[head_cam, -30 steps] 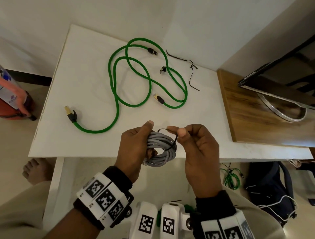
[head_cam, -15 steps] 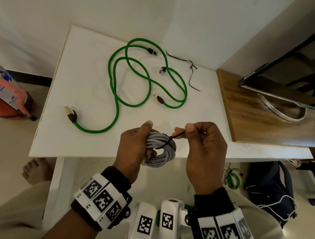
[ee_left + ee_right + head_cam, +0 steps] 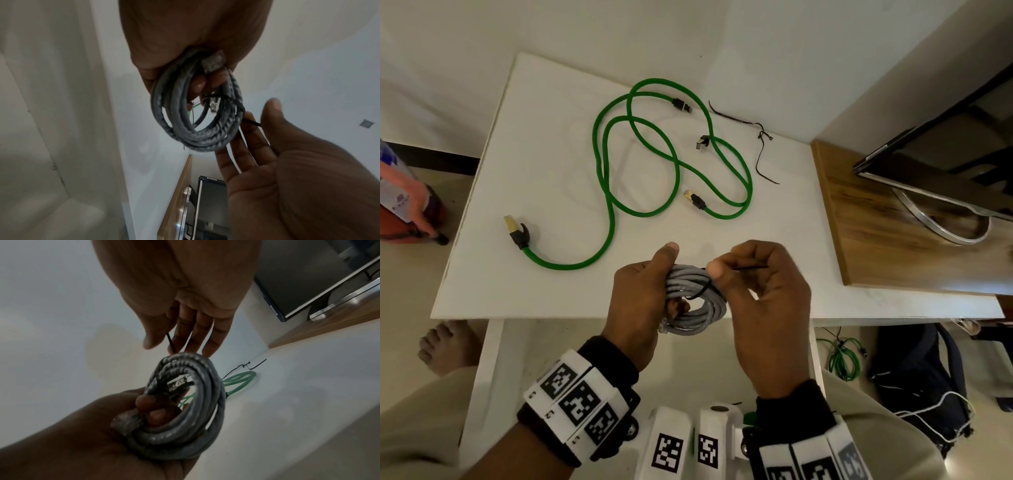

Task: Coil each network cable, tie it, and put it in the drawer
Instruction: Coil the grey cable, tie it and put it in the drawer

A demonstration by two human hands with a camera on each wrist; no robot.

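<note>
Left hand (image 3: 640, 301) clutches the grey coil (image 3: 697, 301), right hand (image 3: 763, 308) pinching its tie (image 3: 748, 268); slack there could unravel the coil.

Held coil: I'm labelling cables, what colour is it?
Grey; the coil in the left hand shows best in the head view.

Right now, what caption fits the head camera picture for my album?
Left hand holds the coiled grey cable while the right hand pinches a black tie around it; green cables wait on the white table.
</note>
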